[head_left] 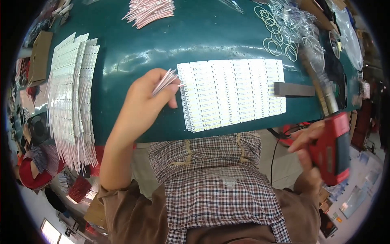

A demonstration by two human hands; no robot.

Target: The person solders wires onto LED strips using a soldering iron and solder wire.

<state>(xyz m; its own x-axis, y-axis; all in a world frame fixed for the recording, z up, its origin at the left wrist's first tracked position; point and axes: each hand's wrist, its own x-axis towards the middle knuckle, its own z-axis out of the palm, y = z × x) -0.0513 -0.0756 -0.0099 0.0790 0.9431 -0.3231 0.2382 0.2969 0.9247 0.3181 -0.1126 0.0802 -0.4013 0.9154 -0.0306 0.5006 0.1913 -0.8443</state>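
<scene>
My left hand is closed on a bundle of thin pink-and-white wires, at the left edge of a white circuit board panel. One wire end reaches the panel's edge. The panel has rows of small strips and lies on another like it. At the right, beyond the table's near edge, my right hand grips a red-and-black soldering gun. Its metal barrel points up and away, blurred by motion. Part of that hand is hidden behind the tool's body. A dark rectangular bar rests across the panel's right edge.
On the left lies a stack of panels with wires hanging off it. A pile of pink wires sits at the far side of the green table. Rubber bands and clear plastic bags lie far right, near a cardboard box opposite.
</scene>
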